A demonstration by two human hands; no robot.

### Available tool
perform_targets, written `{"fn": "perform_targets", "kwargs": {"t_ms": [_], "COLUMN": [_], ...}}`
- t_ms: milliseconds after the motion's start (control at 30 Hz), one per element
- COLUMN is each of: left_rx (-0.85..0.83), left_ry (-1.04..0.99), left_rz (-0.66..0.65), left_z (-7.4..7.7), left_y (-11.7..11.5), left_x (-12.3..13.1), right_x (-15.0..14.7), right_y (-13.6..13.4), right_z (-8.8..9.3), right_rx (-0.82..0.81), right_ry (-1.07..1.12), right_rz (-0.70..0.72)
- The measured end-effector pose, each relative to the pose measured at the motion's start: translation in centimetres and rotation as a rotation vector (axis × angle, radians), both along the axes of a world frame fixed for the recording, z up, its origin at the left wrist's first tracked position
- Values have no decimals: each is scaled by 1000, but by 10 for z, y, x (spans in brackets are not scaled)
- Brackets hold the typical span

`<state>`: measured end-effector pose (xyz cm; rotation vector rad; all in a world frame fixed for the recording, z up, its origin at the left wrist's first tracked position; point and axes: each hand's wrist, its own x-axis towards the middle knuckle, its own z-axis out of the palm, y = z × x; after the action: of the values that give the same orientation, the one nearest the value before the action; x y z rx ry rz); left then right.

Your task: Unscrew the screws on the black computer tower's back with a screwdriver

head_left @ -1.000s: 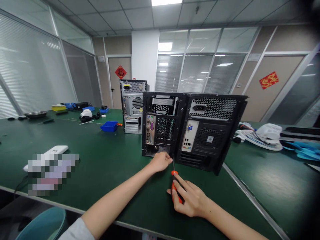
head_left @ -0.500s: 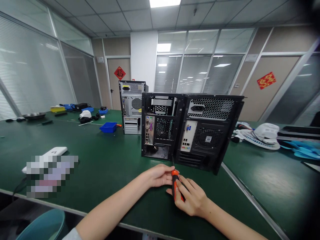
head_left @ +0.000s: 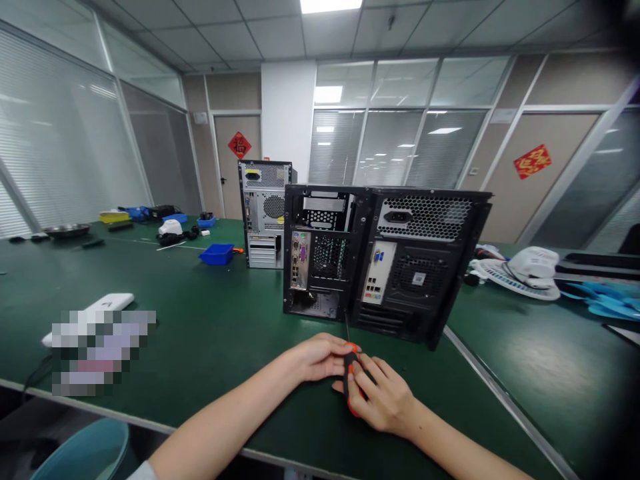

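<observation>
A screwdriver [head_left: 351, 370] with an orange and black handle is held low in front of two computer cases. My right hand [head_left: 383, 392] is wrapped around the handle. My left hand [head_left: 323, 357] pinches the orange collar at the top of the handle. The thin shaft points away, toward the bottom edge where the cases meet; I cannot make out whether its tip touches anything. The left black computer case [head_left: 320, 227] shows purple and blue ports and an open top bay. The right black computer case [head_left: 417, 260] stands angled against it, its back toward me.
A grey computer case [head_left: 265, 213] stands behind on the green table [head_left: 210, 313]. A blue tray [head_left: 217, 254] sits left of it. White power bank-like box [head_left: 115, 303] lies at left. Fan parts [head_left: 533, 270] lie at right. A teal bin [head_left: 87, 453] is below the table edge.
The screwdriver handle has turned, so more black and less orange faces me. Both hands have shifted slightly toward me, and a little more of the shaft shows.
</observation>
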<state>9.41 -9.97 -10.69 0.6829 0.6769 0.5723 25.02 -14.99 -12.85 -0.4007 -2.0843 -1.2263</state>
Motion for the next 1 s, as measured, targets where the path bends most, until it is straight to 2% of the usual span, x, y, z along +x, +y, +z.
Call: {"fn": "perform_targets", "kwargs": {"t_ms": [300,600,833,1000], "left_rx": [31,73,100,102], "left_ry": [81,77,82,101], "left_rz": [20,15,3,3], "left_z": [-1,-2,-7,-9], "left_y": [1,2,4,6], "left_x": [0,-1,1,1], "right_x": [3,13,14,13], "right_y": [0,-3,-3,-6], "right_z": [-2,7,13,16], "right_rx": [-87,-133,-200,-206], "right_ry": [-40,-222,-323,-315], "right_rz": [82,281,265,236]}}
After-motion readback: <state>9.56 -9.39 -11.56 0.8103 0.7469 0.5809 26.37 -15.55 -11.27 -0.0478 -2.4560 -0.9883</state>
